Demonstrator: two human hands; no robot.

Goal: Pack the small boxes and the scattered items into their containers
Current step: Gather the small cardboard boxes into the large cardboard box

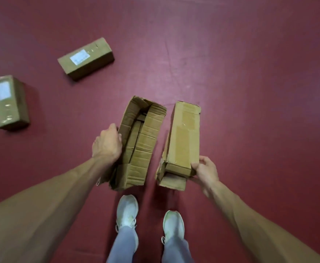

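Left hand [107, 143] is gripping the side wall of the open carton [134, 176]. Right hand [205, 170] is pinching the near end of the long box [184, 133], whose length is running straight away from it.

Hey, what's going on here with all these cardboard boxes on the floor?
A person stands over two cartons on the red floor. Their left hand grips the side wall of the open carton, which holds rows of small boxes. Their right hand grips the near end of the long closed carton beside it, where the flaps hang loose. A labelled box and a second labelled box lie apart to the left, not yet packed.
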